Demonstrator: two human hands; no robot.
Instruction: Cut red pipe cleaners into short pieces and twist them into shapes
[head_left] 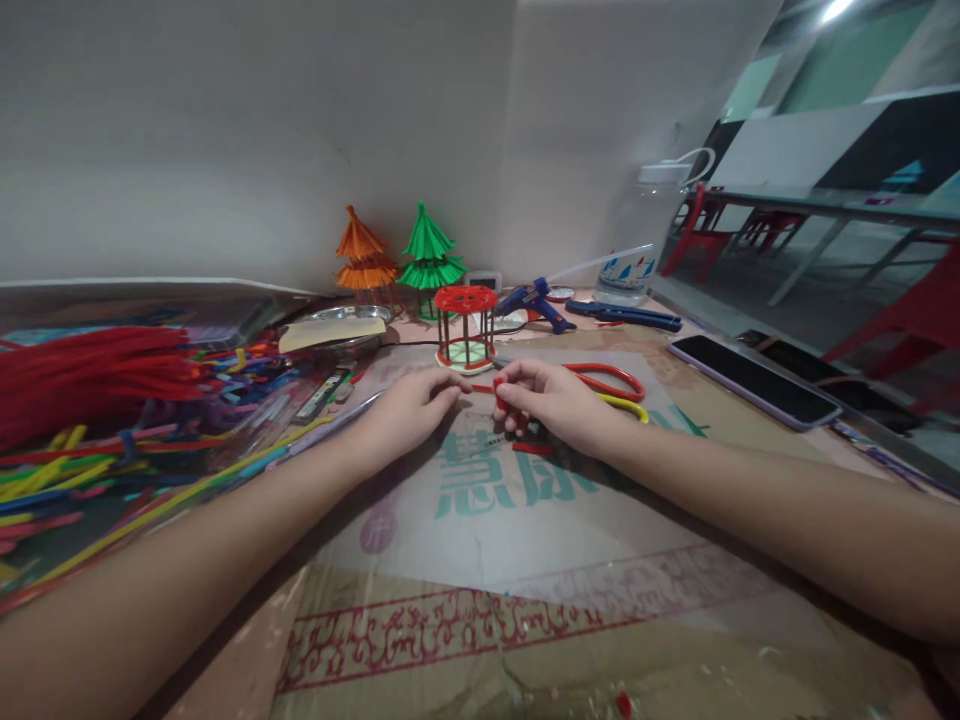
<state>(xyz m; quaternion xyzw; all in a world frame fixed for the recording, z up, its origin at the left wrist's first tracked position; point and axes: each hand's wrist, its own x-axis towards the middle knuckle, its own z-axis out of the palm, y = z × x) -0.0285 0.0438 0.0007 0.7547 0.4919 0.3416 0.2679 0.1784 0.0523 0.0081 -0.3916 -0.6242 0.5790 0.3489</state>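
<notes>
The red strip (482, 388) roughly parallels the tabletop's (251, 655) back edge. My right hand (551, 400) pinches a red piece (500, 392); half-curled left hand (420, 405), hold unclear.

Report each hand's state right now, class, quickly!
Left hand: partly curled beside a thin red strip; whether it grips it cannot be told.
Right hand: closed, holding a small red piece.

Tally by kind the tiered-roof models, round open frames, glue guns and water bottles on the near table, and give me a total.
Tiered-roof models: 2 (orange model, green model)
Round red frame: 1
Glue gun: 1
Water bottle: 1
Total: 5
</notes>
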